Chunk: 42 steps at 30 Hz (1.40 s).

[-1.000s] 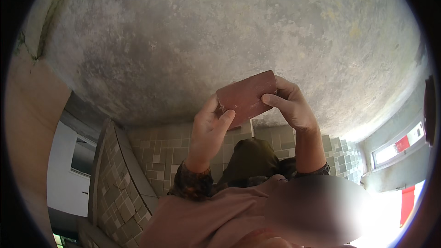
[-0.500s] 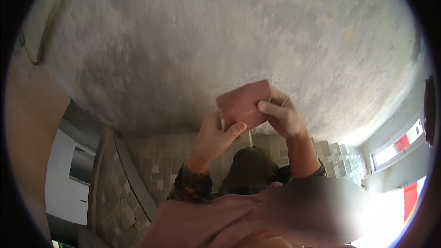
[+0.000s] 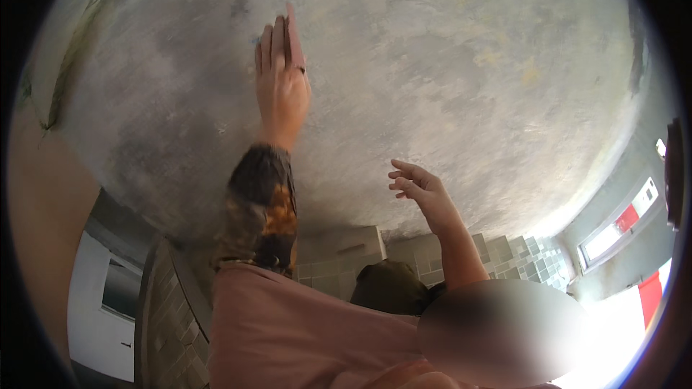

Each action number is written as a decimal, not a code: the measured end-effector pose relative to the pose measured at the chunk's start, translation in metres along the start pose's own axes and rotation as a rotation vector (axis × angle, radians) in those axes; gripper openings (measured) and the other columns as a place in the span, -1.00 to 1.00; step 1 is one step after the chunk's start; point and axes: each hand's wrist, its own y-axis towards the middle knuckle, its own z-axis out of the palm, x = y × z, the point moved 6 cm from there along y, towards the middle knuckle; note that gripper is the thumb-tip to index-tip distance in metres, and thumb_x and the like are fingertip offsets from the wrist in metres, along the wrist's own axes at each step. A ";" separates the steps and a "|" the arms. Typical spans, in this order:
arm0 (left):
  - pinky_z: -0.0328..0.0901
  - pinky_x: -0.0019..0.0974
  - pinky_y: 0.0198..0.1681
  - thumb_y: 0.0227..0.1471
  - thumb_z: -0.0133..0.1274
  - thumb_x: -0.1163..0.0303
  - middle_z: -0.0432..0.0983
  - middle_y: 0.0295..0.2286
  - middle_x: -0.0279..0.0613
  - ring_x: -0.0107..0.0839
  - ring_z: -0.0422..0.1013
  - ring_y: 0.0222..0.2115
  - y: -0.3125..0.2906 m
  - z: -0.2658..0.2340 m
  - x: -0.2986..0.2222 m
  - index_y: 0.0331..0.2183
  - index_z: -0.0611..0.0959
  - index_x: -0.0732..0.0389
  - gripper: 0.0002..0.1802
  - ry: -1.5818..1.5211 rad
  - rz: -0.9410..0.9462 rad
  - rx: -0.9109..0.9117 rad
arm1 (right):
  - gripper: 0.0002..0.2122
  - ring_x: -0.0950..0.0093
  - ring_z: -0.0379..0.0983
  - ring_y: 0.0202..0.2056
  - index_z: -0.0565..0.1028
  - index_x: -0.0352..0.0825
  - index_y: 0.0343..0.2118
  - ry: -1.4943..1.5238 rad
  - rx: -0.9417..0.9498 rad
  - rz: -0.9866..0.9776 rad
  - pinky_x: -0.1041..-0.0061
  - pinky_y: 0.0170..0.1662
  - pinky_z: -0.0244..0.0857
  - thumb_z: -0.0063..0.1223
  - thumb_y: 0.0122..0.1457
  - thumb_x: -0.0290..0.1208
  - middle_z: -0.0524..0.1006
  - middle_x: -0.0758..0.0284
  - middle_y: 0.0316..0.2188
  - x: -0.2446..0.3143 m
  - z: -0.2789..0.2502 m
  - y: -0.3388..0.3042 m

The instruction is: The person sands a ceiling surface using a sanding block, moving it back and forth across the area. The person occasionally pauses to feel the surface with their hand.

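My left hand [image 3: 280,97] is raised in front of a grey, patchy plaster wall [image 3: 432,65], its fingers stretched upward. It holds a folded piece of pinkish-red sandpaper [image 3: 293,39], which shows nearly edge-on along the thumb side. The hand appears to lie against the wall, though exact contact is hard to see. Lower and to the right, my right hand [image 3: 425,191] holds nothing. Its fingers are apart and loosely bent, short of the wall or close to it.
Grey-beige tiles [image 3: 504,252] run along the wall's foot, with a pale block-like ledge [image 3: 346,246] beneath my left arm. A white door [image 3: 90,310] is at the lower left, a narrow window [image 3: 613,238] at the right. An olive cloth-covered shape [image 3: 389,287] sits below my hands.
Both hands were on the sandpaper low in the middle. My right hand has let go and stays low; my left has carried the sandpaper up and left to the wall.
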 end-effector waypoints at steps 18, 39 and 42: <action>-0.11 0.08 0.32 0.17 -0.03 0.23 0.01 0.29 -0.17 -0.11 -0.07 0.30 -0.023 0.117 -0.079 0.29 0.13 0.07 -0.28 0.079 0.263 0.301 | -0.57 0.51 0.47 -0.18 0.43 -0.46 0.08 -0.111 0.115 0.081 0.48 -0.06 0.32 0.03 0.25 -0.27 0.58 0.25 -0.19 -0.026 0.013 0.004; -0.13 0.05 0.32 0.17 -0.05 0.26 0.07 0.26 -0.12 -0.09 -0.03 0.28 0.043 0.142 -0.141 0.26 0.21 0.04 -0.35 -0.042 0.326 0.094 | -0.63 0.50 0.50 -0.19 0.48 -0.43 0.03 -0.107 0.117 0.093 0.46 -0.07 0.36 0.01 0.25 -0.30 0.60 0.24 -0.24 -0.024 -0.003 -0.002; -0.19 -0.02 0.35 0.18 -0.12 0.26 -0.04 0.31 -0.24 -0.24 -0.10 0.32 0.040 0.148 -0.149 0.32 0.06 0.01 -0.28 -0.024 0.285 0.134 | -0.64 0.51 0.50 -0.19 0.49 -0.43 0.02 -0.143 0.098 0.107 0.46 -0.05 0.36 0.01 0.24 -0.31 0.60 0.23 -0.25 -0.023 -0.010 -0.002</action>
